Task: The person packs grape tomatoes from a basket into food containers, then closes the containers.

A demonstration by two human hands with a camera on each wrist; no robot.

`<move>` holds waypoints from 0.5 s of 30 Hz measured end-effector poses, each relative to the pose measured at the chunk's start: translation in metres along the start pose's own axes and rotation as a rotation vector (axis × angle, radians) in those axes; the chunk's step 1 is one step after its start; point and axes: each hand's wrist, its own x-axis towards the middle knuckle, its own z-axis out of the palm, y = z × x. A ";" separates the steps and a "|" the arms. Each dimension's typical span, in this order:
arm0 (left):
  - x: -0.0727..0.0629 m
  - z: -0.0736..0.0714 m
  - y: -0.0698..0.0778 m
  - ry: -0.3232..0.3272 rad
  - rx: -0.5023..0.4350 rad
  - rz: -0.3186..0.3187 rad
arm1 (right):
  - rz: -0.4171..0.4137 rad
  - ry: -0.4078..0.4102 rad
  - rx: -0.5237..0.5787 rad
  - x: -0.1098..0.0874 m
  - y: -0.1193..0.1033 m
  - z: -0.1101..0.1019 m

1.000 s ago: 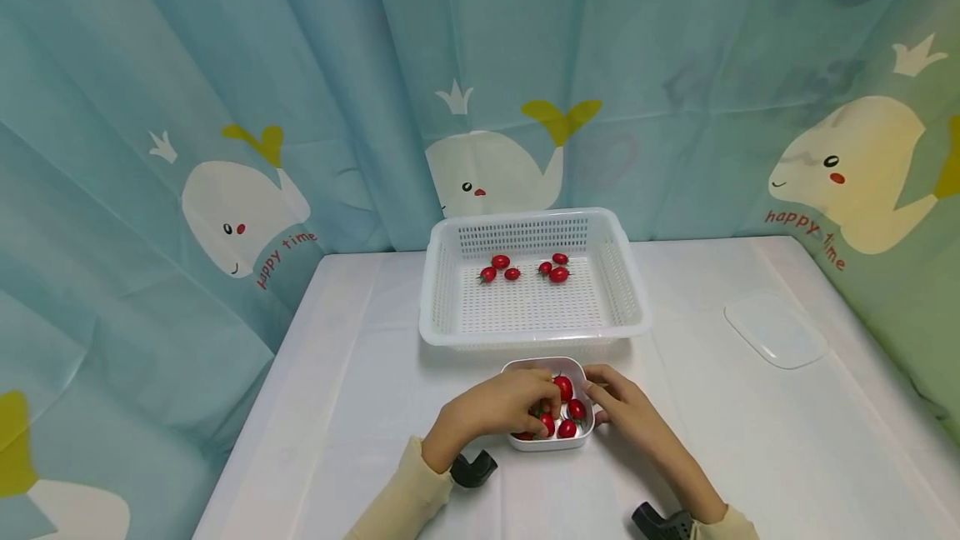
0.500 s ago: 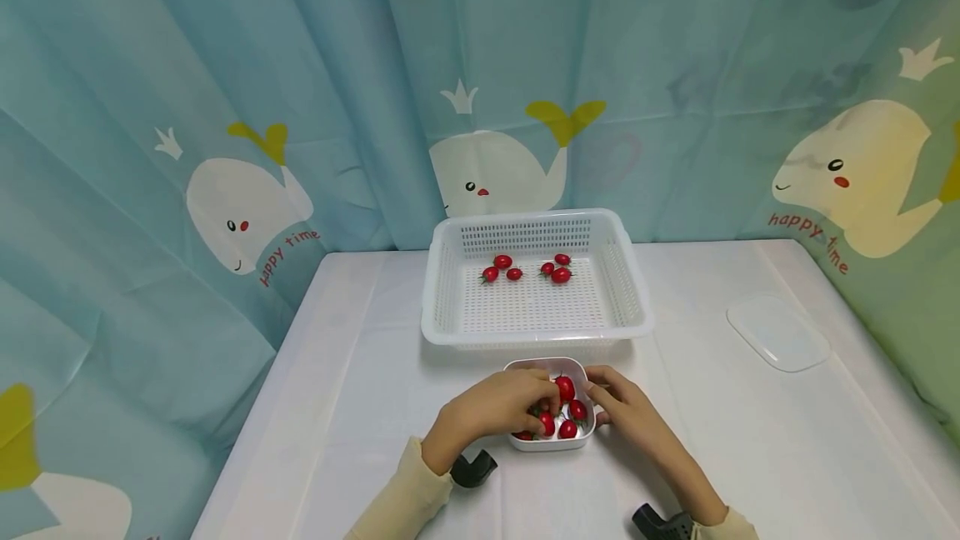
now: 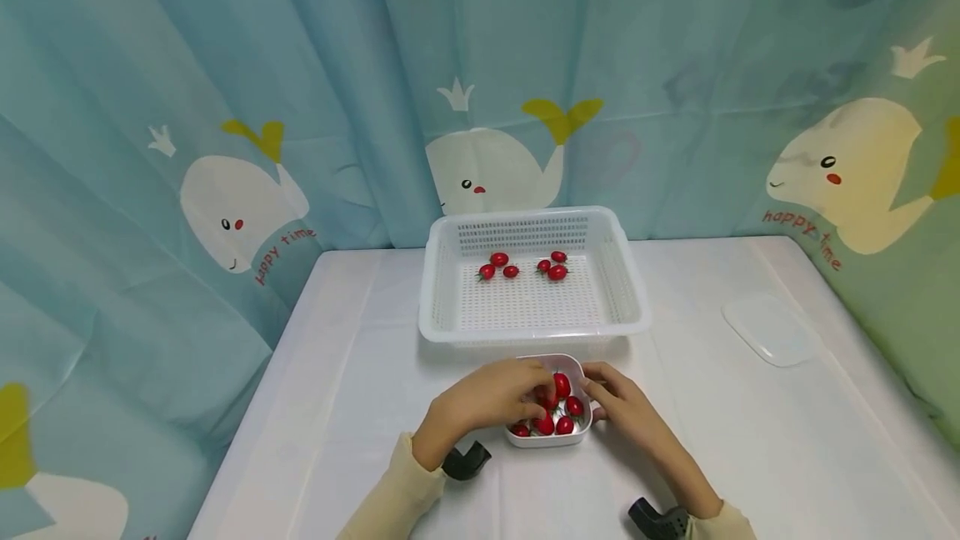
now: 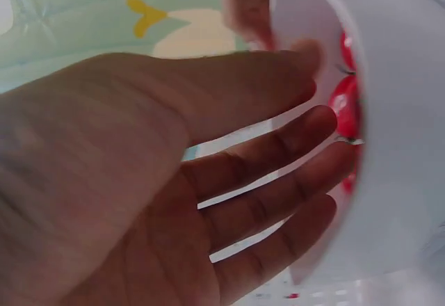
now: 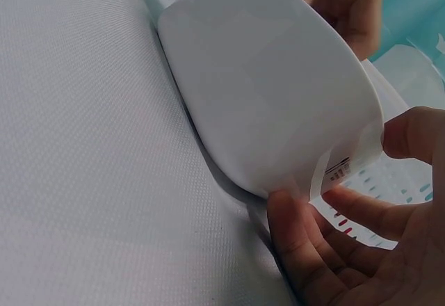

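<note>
A small white container with several cherry tomatoes in it stands on the table. My left hand reaches over its left side, fingers in among the tomatoes. In the left wrist view, thumb and fingers are fairly straight with a gap between them, the tips close to a red cherry tomato; contact is hard to make out. My right hand holds the container's right side. In the right wrist view its thumb lies at the rim and its fingertips press low on the outer wall, near a printed label.
Behind the container stands a white perforated basket with two small groups of cherry tomatoes. A clear lid lies on the right of the white-covered table. A whale-patterned curtain hangs behind and at the sides.
My left hand has drawn slightly back to the left, and a cherry tomato by its fingertips shows more. My right hand stays on the container.
</note>
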 end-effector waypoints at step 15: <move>0.010 -0.064 -0.001 0.042 0.104 0.015 | 0.004 -0.009 0.025 0.000 -0.002 0.000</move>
